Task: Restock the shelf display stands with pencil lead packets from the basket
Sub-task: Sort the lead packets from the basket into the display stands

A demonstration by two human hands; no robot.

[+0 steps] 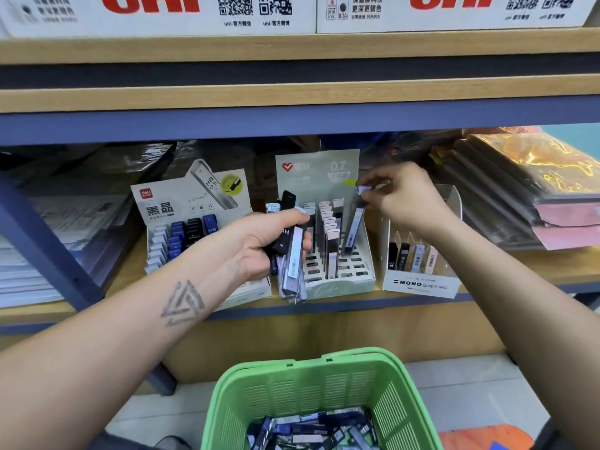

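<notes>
My left hand (259, 241) grips a bundle of pencil lead packets (292, 254), black and grey, in front of the pale green 0.7 display stand (344, 280). My right hand (406, 196) pinches the top of one grey lead packet (352, 228) that stands tilted in the right column of that stand. Several packets stand in the stand's middle slots. A green plastic basket (324, 384) below holds several more lead packets (311, 430).
A Deli HB 0.5 stand (188, 206) with blue and black packets sits left of the green one. A MONO graph MG stand (422, 280) sits to the right. Stacks of wrapped paper goods (519, 196) flank the shelf. A wooden shelf edge (292, 99) runs overhead.
</notes>
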